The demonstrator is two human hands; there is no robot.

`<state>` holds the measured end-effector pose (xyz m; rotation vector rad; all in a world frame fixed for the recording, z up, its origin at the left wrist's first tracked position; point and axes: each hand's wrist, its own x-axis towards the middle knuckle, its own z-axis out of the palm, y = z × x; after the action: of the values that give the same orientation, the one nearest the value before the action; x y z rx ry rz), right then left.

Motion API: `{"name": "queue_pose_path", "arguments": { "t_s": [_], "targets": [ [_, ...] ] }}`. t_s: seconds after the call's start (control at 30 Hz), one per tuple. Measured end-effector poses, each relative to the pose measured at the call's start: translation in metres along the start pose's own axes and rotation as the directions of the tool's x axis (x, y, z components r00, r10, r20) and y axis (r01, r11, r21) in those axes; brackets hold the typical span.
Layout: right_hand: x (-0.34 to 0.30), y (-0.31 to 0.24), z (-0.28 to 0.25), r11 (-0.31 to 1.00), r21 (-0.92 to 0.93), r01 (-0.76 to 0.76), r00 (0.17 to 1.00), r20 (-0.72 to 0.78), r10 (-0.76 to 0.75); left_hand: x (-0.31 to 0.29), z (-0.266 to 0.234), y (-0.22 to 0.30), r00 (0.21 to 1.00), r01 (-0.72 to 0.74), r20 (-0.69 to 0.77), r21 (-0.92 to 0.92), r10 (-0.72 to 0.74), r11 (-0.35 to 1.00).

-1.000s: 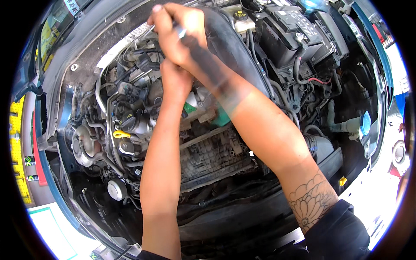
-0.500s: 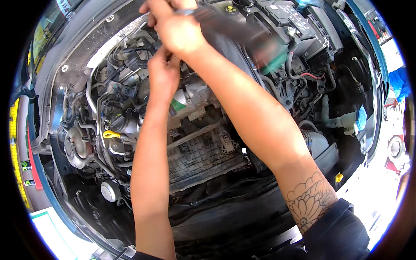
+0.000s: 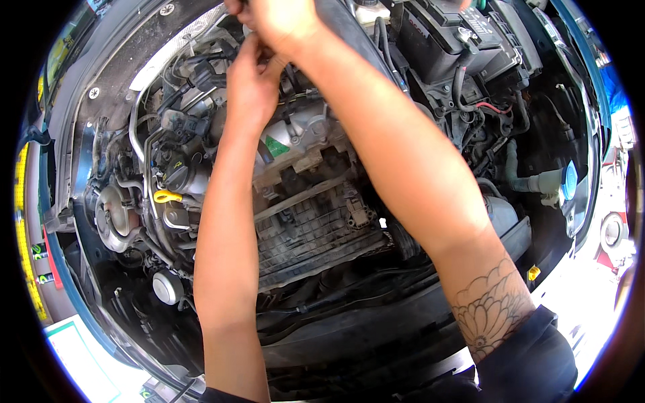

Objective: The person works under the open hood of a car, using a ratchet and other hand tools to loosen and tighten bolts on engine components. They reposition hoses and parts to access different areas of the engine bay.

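Both my hands are together at the top of the head view, over the far part of a car engine (image 3: 302,141). My left hand (image 3: 252,84) is closed, thumb and fingers pinched together down among the engine parts; what they grip is hidden. Just above it, my right hand (image 3: 285,23) is curled, partly cut off by the upper edge. Its fingers are closed round something I cannot make out. Below the hands, a green patch (image 3: 276,146) marks a grey metal part of the engine.
A black battery (image 3: 443,40) stands at the upper right. A yellow dipstick handle (image 3: 167,196) and a black oil cap (image 3: 176,176) sit left of my forearms. At the right is a blue reservoir cap (image 3: 568,180). The car's front edge lies below my forearms.
A blurred dark shape with a green end, right of my right hand, has gone from over the engine. My right hand has risen slightly; my left stays at nearly the same spot.
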<state>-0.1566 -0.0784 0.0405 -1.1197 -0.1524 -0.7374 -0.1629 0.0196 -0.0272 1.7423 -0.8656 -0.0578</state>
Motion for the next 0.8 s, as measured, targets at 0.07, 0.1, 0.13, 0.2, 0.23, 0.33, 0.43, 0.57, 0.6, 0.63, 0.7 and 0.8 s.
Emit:
{"name": "queue_pose_path", "arguments": {
  "t_s": [0.07, 0.1, 0.13, 0.2, 0.23, 0.33, 0.43, 0.57, 0.6, 0.63, 0.7, 0.8],
  "targets": [
    [0.003, -0.017, -0.020, 0.909, 0.237, -0.342, 0.929, 0.230, 0.290, 0.004, 0.001, -0.007, 0.989, -0.125, 0.082, 0.060, 0.120, 0.990],
    [0.005, -0.027, -0.028, 0.873, 0.281, -0.398, 0.904, 0.280, 0.323, 0.004, 0.004, 0.005, 0.984, -0.131, 0.127, 0.044, 0.125, 0.990],
    [0.007, -0.033, -0.037, 0.812, 0.326, -0.484, 0.855, 0.374, 0.359, 0.007, 0.006, 0.002, 0.982, -0.109, 0.158, 0.016, 0.105, 0.994],
    [0.004, -0.032, -0.037, 0.867, 0.303, -0.395, 0.911, 0.251, 0.327, 0.015, 0.011, -0.005, 0.971, -0.064, 0.227, -0.040, 0.072, 0.997],
    [-0.001, -0.022, -0.025, 0.938, 0.259, -0.232, 0.973, 0.075, 0.220, 0.009, 0.007, -0.006, 0.982, -0.086, 0.165, -0.041, 0.091, 0.995],
    [-0.009, 0.005, 0.005, 0.898, -0.176, 0.404, 0.885, -0.176, -0.432, 0.007, -0.005, -0.026, 0.994, -0.046, 0.103, 0.152, 0.031, 0.987],
    [-0.016, -0.012, 0.011, 0.991, 0.106, -0.076, 0.983, -0.156, 0.092, 0.006, -0.005, -0.014, 0.991, 0.044, 0.129, 0.020, -0.046, 0.999],
    [0.006, -0.033, -0.028, 0.819, 0.252, -0.515, 0.839, 0.346, 0.421, 0.011, -0.004, -0.001, 0.958, 0.045, 0.286, -0.041, -0.031, 0.998],
    [0.007, -0.037, -0.031, 0.795, 0.266, -0.545, 0.816, 0.384, 0.432, 0.011, -0.004, -0.002, 0.961, 0.013, 0.277, -0.035, -0.003, 0.999],
    [0.005, -0.034, -0.027, 0.864, 0.226, -0.450, 0.878, 0.289, 0.381, 0.009, -0.005, -0.002, 0.963, -0.019, 0.268, -0.030, 0.027, 0.999],
    [-0.008, -0.017, -0.012, 0.974, 0.151, -0.169, 0.986, 0.030, 0.166, 0.002, -0.005, 0.002, 0.978, -0.028, 0.207, 0.025, 0.023, 0.999],
    [-0.020, -0.008, 0.012, 0.634, -0.607, 0.479, 0.727, -0.131, -0.674, 0.003, -0.014, -0.020, 0.992, -0.031, 0.127, 0.227, 0.002, 0.973]
  ]
}}
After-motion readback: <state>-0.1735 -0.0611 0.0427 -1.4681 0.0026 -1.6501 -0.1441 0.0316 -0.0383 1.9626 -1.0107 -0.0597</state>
